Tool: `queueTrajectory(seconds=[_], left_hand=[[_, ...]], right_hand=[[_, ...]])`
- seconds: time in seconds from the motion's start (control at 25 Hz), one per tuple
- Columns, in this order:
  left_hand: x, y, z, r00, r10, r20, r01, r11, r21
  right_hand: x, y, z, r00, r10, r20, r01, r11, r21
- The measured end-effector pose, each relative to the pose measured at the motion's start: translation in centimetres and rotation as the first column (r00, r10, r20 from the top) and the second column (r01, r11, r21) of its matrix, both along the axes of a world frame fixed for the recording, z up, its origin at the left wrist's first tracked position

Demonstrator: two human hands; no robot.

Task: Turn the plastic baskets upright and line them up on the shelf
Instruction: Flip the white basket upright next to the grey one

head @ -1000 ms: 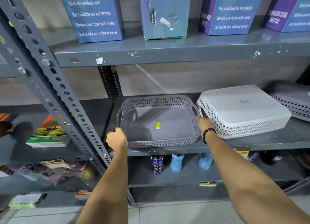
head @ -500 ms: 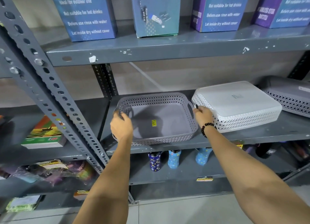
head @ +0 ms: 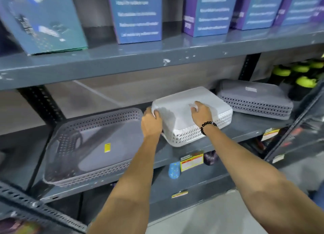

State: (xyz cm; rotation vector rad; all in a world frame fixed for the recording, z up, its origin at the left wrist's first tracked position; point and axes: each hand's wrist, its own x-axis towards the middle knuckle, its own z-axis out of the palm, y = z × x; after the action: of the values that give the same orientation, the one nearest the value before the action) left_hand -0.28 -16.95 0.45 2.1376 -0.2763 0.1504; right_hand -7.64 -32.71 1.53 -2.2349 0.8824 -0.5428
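Note:
A grey perforated basket [head: 91, 146] stands upright at the left of the middle shelf [head: 245, 126], with a yellow sticker on its floor. Beside it on the right a white basket [head: 177, 118] lies upside down. My left hand [head: 151, 123] grips its near left corner. My right hand [head: 201, 113], with a black bead bracelet at the wrist, rests on its upturned bottom with the fingers curled over it. Further right a second grey basket [head: 254, 100] also lies upside down.
Tall blue and purple boxes [head: 138, 14] line the upper shelf. A perforated steel upright [head: 40, 104] rises at the back left. Small bottles [head: 174, 169] and price tags [head: 192, 161] sit on the shelf below. Green-capped bottles [head: 305, 75] stand at the far right.
Both hands have left the upright grey basket and moved right onto the overturned white basket. The camera has swung to the right and closer.

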Motion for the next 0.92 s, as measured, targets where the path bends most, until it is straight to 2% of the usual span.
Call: queueTrajectory(seconds=[0.16,0.24,0.32,0.44,0.52,0.64,0.72,0.76,0.84,0.92], left_hand=[[0.9,-7.3,-1.3,0.990,0.092,-0.107,-0.090,0.996,0.023],[1.8,-9.2,-2.1,0.962,0.162,-0.219,-0.144,0.985,0.099],[2.3,-10.2,-2.5,0.896,0.249,-0.367,-0.219,0.968,0.121],[2.4,-10.8,-1.9,0.824,0.297,-0.482,-0.282,0.954,0.107],[2.3,-10.9,-1.5,0.806,0.315,-0.502,-0.316,0.945,0.087],[2.0,-10.7,-0.5,0.806,0.365,-0.466,-0.391,0.919,0.044],[1.9,-10.3,0.8,0.839,0.379,-0.391,-0.454,0.883,-0.118],[1.6,-10.0,1.7,0.866,0.373,-0.333,-0.464,0.849,-0.254],[0.7,-9.1,3.4,0.895,0.395,-0.208,-0.445,0.747,-0.494],[-0.7,-8.0,4.3,0.883,0.443,-0.158,-0.442,0.669,-0.598]], right_hand=[[0.2,-8.5,-0.6,0.990,-0.033,-0.139,0.015,0.992,-0.124],[0.6,-11.8,-1.2,0.970,-0.076,-0.232,0.031,0.981,-0.190],[1.1,-14.3,-1.8,0.937,-0.129,-0.324,0.064,0.977,-0.203],[1.8,-16.5,-2.0,0.888,-0.121,-0.443,0.105,0.993,-0.061],[2.1,-17.1,-1.8,0.893,-0.097,-0.440,0.138,0.988,0.063],[2.2,-17.1,-0.9,0.945,-0.127,-0.300,0.214,0.936,0.278],[2.1,-16.7,-0.1,0.966,-0.247,-0.072,0.253,0.859,0.445],[1.9,-16.8,0.2,0.931,-0.353,0.092,0.244,0.791,0.561],[1.0,-17.0,1.0,0.765,-0.551,0.334,0.121,0.632,0.765],[-0.1,-17.2,1.2,0.723,-0.582,0.373,0.021,0.559,0.829]])
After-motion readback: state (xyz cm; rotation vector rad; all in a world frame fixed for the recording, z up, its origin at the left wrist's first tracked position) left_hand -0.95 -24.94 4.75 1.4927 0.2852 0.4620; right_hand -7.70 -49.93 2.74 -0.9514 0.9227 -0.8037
